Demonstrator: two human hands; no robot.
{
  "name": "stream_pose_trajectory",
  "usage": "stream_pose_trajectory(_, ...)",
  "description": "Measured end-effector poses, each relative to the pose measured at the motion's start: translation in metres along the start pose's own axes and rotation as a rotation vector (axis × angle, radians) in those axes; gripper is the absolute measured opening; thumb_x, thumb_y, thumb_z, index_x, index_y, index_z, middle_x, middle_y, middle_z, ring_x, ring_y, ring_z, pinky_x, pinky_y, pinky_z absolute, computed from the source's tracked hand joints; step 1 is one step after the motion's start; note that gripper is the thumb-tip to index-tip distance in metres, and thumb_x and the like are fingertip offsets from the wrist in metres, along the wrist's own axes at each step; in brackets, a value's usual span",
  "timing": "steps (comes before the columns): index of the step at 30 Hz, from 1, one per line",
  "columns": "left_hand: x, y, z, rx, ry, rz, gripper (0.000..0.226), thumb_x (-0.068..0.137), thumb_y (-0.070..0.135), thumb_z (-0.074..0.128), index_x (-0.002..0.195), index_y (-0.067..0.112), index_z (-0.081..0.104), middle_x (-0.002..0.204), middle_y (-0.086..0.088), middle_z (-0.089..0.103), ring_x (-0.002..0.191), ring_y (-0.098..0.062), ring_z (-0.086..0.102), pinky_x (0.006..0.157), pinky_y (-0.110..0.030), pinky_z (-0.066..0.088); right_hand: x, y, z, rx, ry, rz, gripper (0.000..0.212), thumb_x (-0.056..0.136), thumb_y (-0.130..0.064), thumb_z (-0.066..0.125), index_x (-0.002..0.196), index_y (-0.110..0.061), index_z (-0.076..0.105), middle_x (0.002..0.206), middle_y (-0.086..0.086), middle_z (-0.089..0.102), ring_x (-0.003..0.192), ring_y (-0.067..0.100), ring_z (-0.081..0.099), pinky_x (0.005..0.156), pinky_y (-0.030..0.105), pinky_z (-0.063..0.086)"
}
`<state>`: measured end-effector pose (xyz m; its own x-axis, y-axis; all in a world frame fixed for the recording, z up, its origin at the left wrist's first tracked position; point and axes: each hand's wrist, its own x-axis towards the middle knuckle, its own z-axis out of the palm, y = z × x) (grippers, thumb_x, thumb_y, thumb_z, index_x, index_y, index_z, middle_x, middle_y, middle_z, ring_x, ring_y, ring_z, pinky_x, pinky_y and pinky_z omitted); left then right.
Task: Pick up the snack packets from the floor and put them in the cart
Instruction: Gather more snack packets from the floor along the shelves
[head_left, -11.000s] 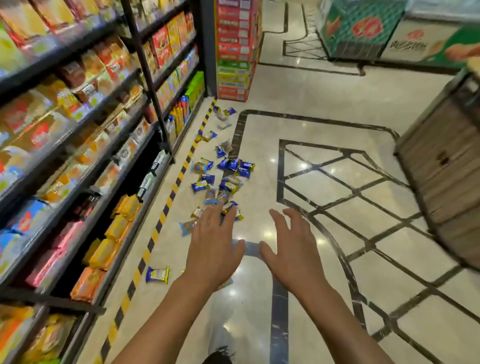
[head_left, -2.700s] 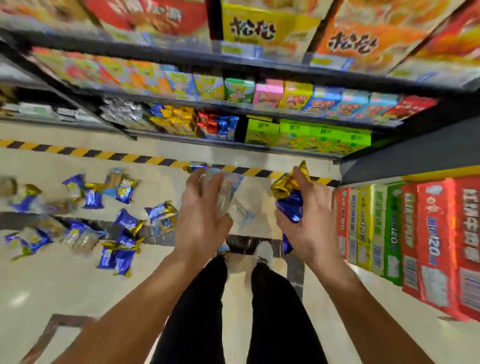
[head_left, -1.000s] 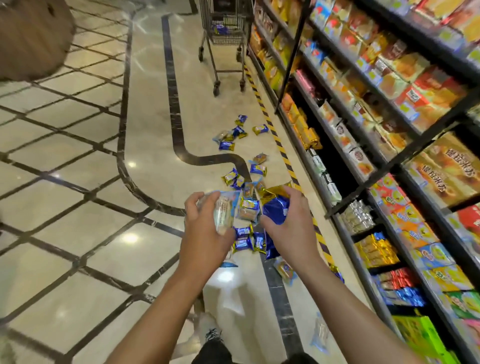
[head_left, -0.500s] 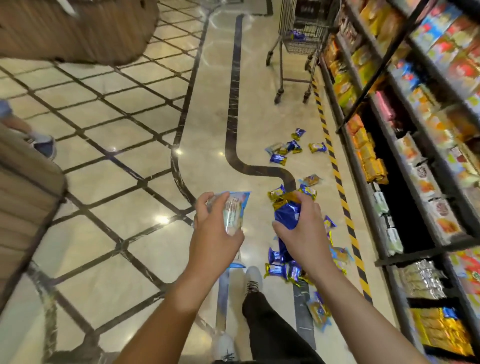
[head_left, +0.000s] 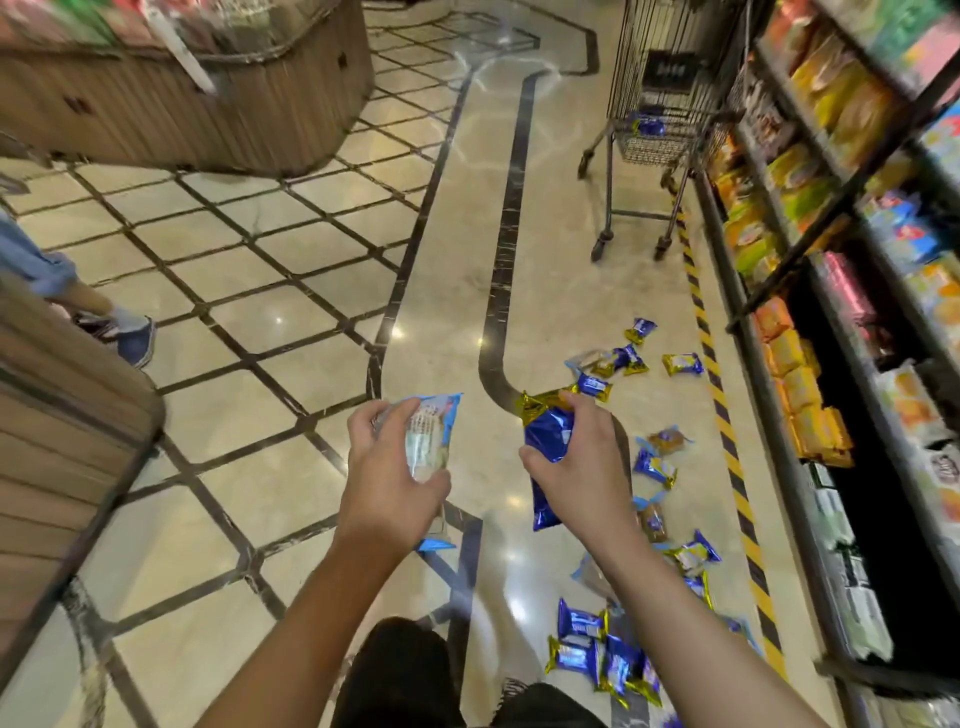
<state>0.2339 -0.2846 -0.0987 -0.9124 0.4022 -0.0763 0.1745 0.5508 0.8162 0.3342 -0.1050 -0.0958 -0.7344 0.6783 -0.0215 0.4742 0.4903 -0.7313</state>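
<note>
Packets filled both our hands, left hand (head_left: 390, 470) curled round a pale packet (head_left: 430, 437), right hand (head_left: 582, 462) gripping blue packets (head_left: 546, 436), so we judged steady carrying to the distant cart (head_left: 662, 93) wisest.

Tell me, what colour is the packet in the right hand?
Shiny blue packet with gold ends, seen in the head view.

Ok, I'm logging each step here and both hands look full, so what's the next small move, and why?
Probably walk ahead to the shopping cart and drop both loads in. The left hand grips a pale packet, the right hand blue-and-gold packets, so neither can pick up more, and the cart stands farther up the aisle.
</note>
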Motion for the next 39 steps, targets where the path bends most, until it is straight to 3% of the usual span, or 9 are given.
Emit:
stream_pose_trajectory(3, 0.043, 0.006, -0.004, -0.003, 0.033, 0.02, 0.084, 0.074, 0.006, 0.077, 0.145, 0.033, 0.04, 0.131, 0.028, 0.019, 0.115, -0.014, 0.051, 0.083, -0.034, 0.059, 0.042, -0.016, 0.007, 0.0, -0.025, -0.01, 0.07, 0.083, -0.033, 0.073, 0.142, -0.026, 0.037, 0.136, -0.004, 0.044, 0.12, 0.011, 0.044, 0.083, 0.022, 0.033)
stream_pose_trajectory(5, 0.074, 0.007, -0.005, 0.006, 0.047, 0.042, 0.081, 0.075, 0.007, 0.076, 0.144, 0.03, 0.042, 0.131, 0.024, 0.02, 0.117, -0.01, 0.048, 0.092, -0.02, 0.049, 0.072, -0.025, 0.017, 0.01, -0.031, -0.015, 0.07, 0.083, -0.032, 0.073, 0.143, -0.026, 0.037, 0.136, -0.004, 0.044, 0.121, 0.012, 0.046, 0.084, 0.022, 0.034)
stream_pose_trajectory(8, 0.127, 0.001, -0.006, 0.004, 0.031, 0.063, 0.078, 0.075, 0.008, 0.076, 0.144, 0.025, 0.044, 0.132, 0.018, 0.021, 0.111, -0.007, 0.046, 0.081, 0.003, 0.035, 0.117, -0.038, 0.038, 0.004, -0.01, -0.001, 0.07, 0.082, -0.033, 0.074, 0.142, -0.026, 0.037, 0.136, -0.005, 0.044, 0.121, 0.011, 0.046, 0.085, 0.022, 0.035)
stream_pose_trajectory(10, 0.166, -0.003, -0.008, -0.01, 0.013, 0.065, 0.078, 0.075, 0.009, 0.076, 0.143, 0.027, 0.044, 0.13, 0.019, 0.02, 0.11, -0.008, 0.048, 0.08, -0.001, 0.042, 0.147, -0.048, 0.052, -0.019, 0.0, 0.027, 0.071, 0.082, -0.034, 0.074, 0.142, -0.026, 0.036, 0.136, -0.005, 0.043, 0.121, 0.011, 0.045, 0.084, 0.022, 0.035)
stream_pose_trajectory(13, 0.226, -0.005, -0.018, -0.017, -0.011, 0.052, 0.08, 0.071, 0.011, 0.075, 0.14, 0.036, 0.043, 0.127, 0.025, 0.021, 0.111, -0.014, 0.052, 0.082, -0.031, 0.059, 0.189, -0.067, 0.073, -0.042, -0.004, 0.05, 0.07, 0.083, -0.037, 0.072, 0.142, -0.028, 0.036, 0.135, -0.005, 0.043, 0.12, 0.011, 0.046, 0.084, 0.023, 0.037)
stream_pose_trajectory(15, 0.264, -0.007, -0.026, -0.036, -0.009, 0.057, 0.079, 0.069, 0.009, 0.075, 0.138, 0.036, 0.046, 0.129, 0.022, 0.023, 0.11, -0.014, 0.054, 0.081, -0.038, 0.06, 0.217, -0.08, 0.085, -0.043, -0.003, 0.065, 0.07, 0.082, -0.036, 0.073, 0.141, -0.028, 0.036, 0.133, -0.005, 0.043, 0.119, 0.011, 0.046, 0.084, 0.025, 0.039)
stream_pose_trajectory(23, 0.393, -0.007, -0.052, 0.005, -0.009, 0.256, 0.079, 0.069, 0.004, 0.079, 0.141, 0.017, 0.049, 0.14, -0.005, 0.029, 0.122, -0.022, 0.051, 0.087, -0.027, 0.056, 0.314, -0.127, 0.114, -0.015, 0.083, 0.083, 0.066, 0.079, -0.031, 0.072, 0.135, -0.028, 0.039, 0.122, -0.005, 0.046, 0.11, 0.008, 0.044, 0.083, 0.024, 0.037)
stream_pose_trajectory(30, 0.478, 0.013, -0.043, -0.017, -0.071, 0.107, 0.085, 0.073, 0.007, 0.079, 0.146, 0.028, 0.041, 0.142, 0.014, 0.02, 0.114, -0.008, 0.04, 0.073, -0.032, 0.062, 0.403, -0.144, 0.126, -0.006, 0.109, 0.076, 0.067, 0.082, -0.032, 0.073, 0.138, -0.032, 0.036, 0.122, -0.008, 0.042, 0.102, 0.003, 0.043, 0.079, 0.023, 0.037)
stream_pose_trajectory(39, 0.605, 0.067, 0.01, -0.017, -0.059, 0.087, 0.074, 0.081, 0.013, 0.075, 0.144, 0.029, 0.039, 0.14, 0.011, 0.022, 0.119, -0.014, 0.047, 0.05, -0.005, 0.046, 0.563, -0.129, 0.119, 0.136, 0.088, 0.07, 0.067, 0.084, -0.031, 0.072, 0.141, -0.026, 0.037, 0.129, -0.004, 0.044, 0.106, 0.004, 0.044, 0.087, 0.022, 0.034)
